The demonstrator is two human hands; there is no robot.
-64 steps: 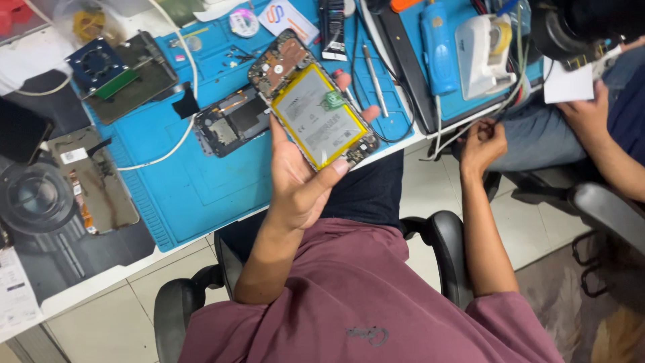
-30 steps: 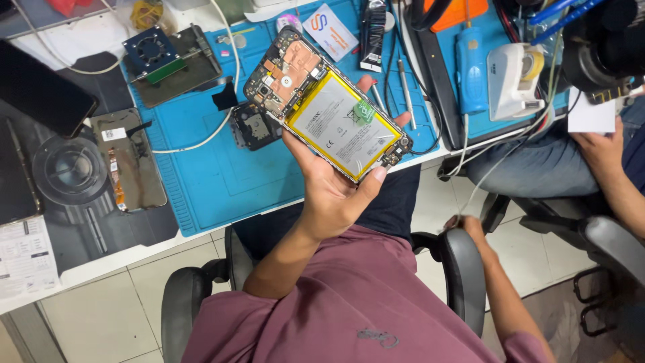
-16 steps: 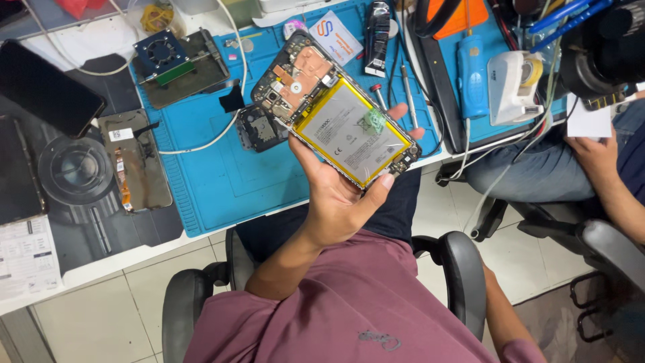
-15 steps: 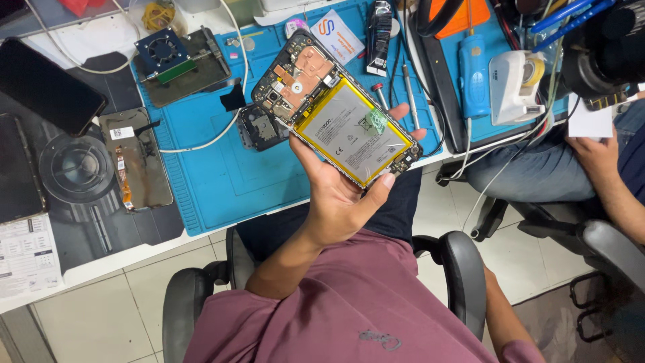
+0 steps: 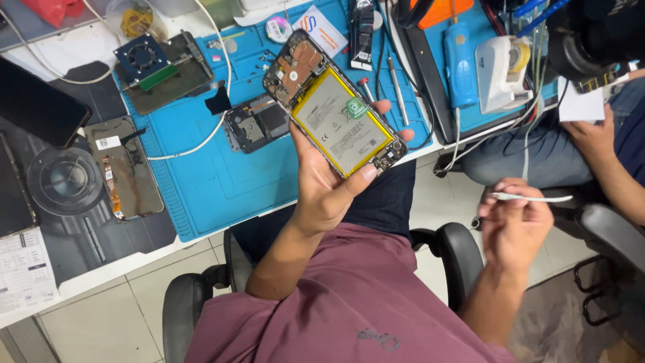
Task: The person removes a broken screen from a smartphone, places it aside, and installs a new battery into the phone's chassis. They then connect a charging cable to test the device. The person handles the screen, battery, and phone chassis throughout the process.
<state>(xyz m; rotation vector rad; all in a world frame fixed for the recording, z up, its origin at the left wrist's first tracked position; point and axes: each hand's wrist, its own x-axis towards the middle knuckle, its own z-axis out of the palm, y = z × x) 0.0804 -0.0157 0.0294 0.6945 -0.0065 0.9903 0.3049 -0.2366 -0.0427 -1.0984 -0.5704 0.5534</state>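
My left hand [image 5: 329, 185] holds an opened smartphone [image 5: 334, 111] with its back cover off, showing a pale battery framed in yellow and a copper-coloured board at its top end. The phone is lifted over the front edge of the blue repair mat [image 5: 215, 168]. My right hand [image 5: 514, 225] is out to the right, beside the chair, pinching a thin white tool or strip [image 5: 534, 197] between thumb and fingers.
A black phone part [image 5: 255, 126], a fan board on a metal holder [image 5: 161, 67], a screen panel [image 5: 124, 168], screwdrivers [image 5: 396, 91] and a white tape dispenser [image 5: 500, 64] lie on the bench. Another person's hand [image 5: 594, 131] and legs are at the right. Black chair armrests [image 5: 460, 252] flank me.
My right hand has come up into view at the right, holding the thin white tool. The phone stays in my left hand, turned slightly in the frame.
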